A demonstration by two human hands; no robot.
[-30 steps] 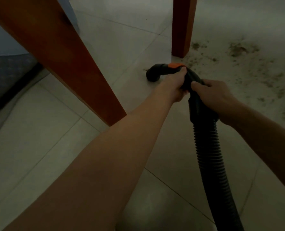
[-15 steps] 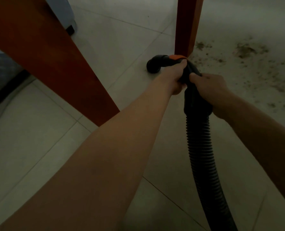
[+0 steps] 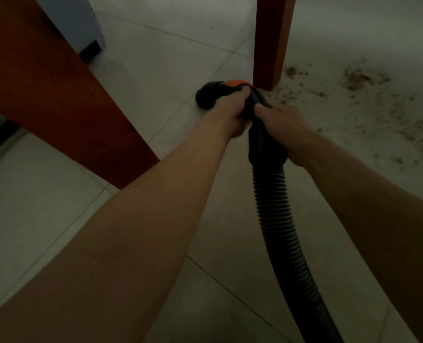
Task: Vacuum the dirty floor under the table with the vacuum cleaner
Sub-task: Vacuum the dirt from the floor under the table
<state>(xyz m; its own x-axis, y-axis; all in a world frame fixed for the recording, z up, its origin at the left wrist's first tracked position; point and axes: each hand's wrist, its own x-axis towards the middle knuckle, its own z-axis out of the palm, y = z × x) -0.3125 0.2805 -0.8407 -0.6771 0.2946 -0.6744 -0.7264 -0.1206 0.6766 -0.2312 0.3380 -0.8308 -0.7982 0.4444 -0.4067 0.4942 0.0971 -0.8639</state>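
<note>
Left hand (image 3: 226,114): fingers curled round the black handle of the vacuum cleaner, just behind its orange button (image 3: 235,83)
Right hand (image 3: 283,125): gripping the same handle just below the left hand, at about 4 o'clock from it, the two hands nearly touching
Vacuum cleaner nozzle (image 3: 206,96): short black elbow at the front of the handle, mouth turned toward 9 o'clock, low over the pale floor tile; whether it touches the tile cannot be told
Hose (image 3: 277,214): black, ribbed, running from the handle down toward 5 o'clock and out of the bottom edge
Dirt (image 3: 368,100): brown crumbs and dust scattered over the floor at 2 to 3 o'clock from the hands, well apart from the nozzle
Far table leg (image 3: 271,38): reddish wood, standing at 12 o'clock, just beyond the handle, dirt beginning beside its foot
Near table leg (image 3: 57,95): broad, slanting across the frame at 10 o'clock
Floor (image 3: 44,206): large light tiles with thin joints
</note>
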